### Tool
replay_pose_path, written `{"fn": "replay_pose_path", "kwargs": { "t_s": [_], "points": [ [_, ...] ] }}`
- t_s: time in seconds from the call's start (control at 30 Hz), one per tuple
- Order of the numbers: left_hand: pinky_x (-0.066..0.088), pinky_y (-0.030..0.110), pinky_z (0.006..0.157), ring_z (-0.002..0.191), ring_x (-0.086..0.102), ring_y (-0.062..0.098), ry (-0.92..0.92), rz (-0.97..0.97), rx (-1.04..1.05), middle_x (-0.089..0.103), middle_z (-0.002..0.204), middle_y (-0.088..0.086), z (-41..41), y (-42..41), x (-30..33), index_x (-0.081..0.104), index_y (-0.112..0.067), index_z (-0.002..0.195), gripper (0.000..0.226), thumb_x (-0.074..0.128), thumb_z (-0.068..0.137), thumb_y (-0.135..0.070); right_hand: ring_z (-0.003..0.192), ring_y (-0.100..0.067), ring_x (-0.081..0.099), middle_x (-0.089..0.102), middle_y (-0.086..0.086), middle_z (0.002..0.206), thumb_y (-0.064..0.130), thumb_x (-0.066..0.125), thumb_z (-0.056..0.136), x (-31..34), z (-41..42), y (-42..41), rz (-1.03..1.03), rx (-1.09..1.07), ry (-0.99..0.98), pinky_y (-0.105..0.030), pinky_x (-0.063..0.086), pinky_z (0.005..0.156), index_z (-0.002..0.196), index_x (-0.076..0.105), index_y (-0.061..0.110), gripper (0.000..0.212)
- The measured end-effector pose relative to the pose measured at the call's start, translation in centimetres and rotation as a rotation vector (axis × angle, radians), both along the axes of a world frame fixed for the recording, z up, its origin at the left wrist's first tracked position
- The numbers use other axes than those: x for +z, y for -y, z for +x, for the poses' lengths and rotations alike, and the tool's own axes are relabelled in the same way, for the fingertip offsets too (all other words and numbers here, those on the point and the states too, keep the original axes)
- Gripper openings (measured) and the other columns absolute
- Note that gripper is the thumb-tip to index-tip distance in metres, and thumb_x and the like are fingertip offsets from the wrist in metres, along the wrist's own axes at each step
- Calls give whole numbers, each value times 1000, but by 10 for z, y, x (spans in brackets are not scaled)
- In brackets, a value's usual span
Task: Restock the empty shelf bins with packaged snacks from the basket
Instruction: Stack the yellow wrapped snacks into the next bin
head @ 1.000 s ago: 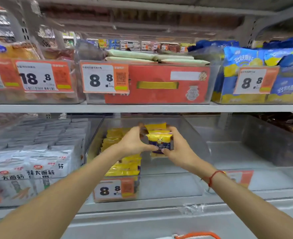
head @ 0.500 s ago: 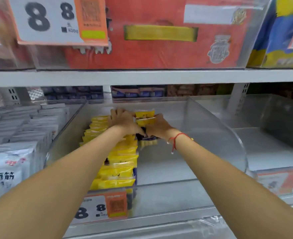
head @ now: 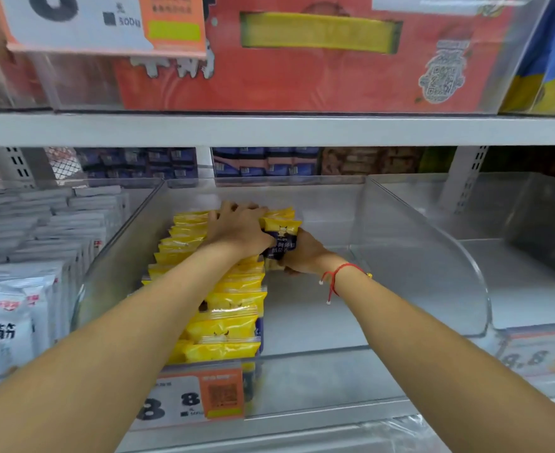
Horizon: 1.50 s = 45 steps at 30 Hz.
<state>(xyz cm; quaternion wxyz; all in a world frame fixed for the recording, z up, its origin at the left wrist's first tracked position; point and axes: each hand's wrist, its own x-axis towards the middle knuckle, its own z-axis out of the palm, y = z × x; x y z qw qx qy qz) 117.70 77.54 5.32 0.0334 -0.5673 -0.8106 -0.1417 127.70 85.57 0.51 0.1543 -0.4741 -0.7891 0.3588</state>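
Clear shelf bin [head: 416, 256]: both hands, left hand [head: 237, 230] and right hand [head: 302, 253], grip light, crinkly snack packets [head: 281, 233] by their sides.

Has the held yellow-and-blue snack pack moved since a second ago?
Yes. The snack pack went deeper into the clear bin, toward its back wall, beside the yellow row.

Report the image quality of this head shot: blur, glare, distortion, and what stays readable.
Head view: even store light, no hard shadows. Wide-angle bending shows in the shelf edge. The price tag on top is smeared and cropped. Soft glare hazes the clear bin divider. The left hand, right hand and yellow snack packs are fairly sharp; the pack print stays unreadable.
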Motion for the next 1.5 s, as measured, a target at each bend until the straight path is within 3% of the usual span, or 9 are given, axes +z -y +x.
{"fn": "replay_pose_path", "kwargs": {
  "t_s": [0.13,0.27,0.43,0.63,0.8,0.93,1.07,1.33,1.5],
  "points": [
    [22,39,106,137,20,26,18,11,4,29,153,-7,1,0,0,33,-35,146,61,56,89,-36,114,-34,52,58,-15,121,26,48,80,-20,-12,-23,-122,23,-116,-50,51,93,121,51,21,42],
    [22,38,106,137,22,25,94,95,18,35,151,-6,3,2,-1,36,-34,143,62,59,87,-22,84,-32,64,61,-17,108,14,44,96,6,-1,13,-53,-1,-176,-43,58,79,121,47,8,27],
    [28,36,100,130,31,25,50,171,-12,48,136,-3,7,3,1,51,-31,124,47,65,82,-14,97,-38,64,61,-20,109,18,66,83,11,2,15,45,-109,-197,-49,53,87,106,31,11,43],
    [31,32,92,117,40,23,-95,267,-1,55,119,-2,11,0,2,57,-31,93,26,71,80,-13,90,-37,67,69,-19,100,9,68,79,18,4,18,27,-195,-249,-45,54,87,85,58,7,11],
    [30,34,94,120,41,23,-132,141,-43,62,115,-3,9,-1,10,65,-30,98,16,63,87,-18,93,-33,68,68,-23,106,-2,66,83,24,10,16,-151,-165,-307,-41,55,87,108,64,-7,26],
    [31,42,107,135,34,29,-122,-173,-47,47,143,6,4,-5,26,58,-24,128,37,39,97,-23,110,-30,62,62,-20,121,2,55,92,43,22,31,-203,-82,-156,-38,51,95,124,57,-2,32],
    [45,33,90,109,55,26,-27,-331,-76,56,131,7,14,11,37,56,-15,128,37,33,101,-24,122,-27,51,54,-9,134,12,46,97,53,44,58,-141,67,-28,-38,47,97,135,49,17,38],
    [50,33,87,107,59,27,224,28,-38,64,121,2,43,98,59,63,-28,116,32,45,91,-20,116,-23,54,59,-9,122,16,58,92,87,95,116,149,140,43,-23,41,85,127,56,8,36],
    [46,28,75,101,62,21,322,214,24,68,108,-7,77,164,60,67,-33,106,26,50,90,-22,83,-12,61,66,3,86,29,67,85,95,128,162,364,97,-44,-25,46,73,84,64,24,6]
  ]
}}
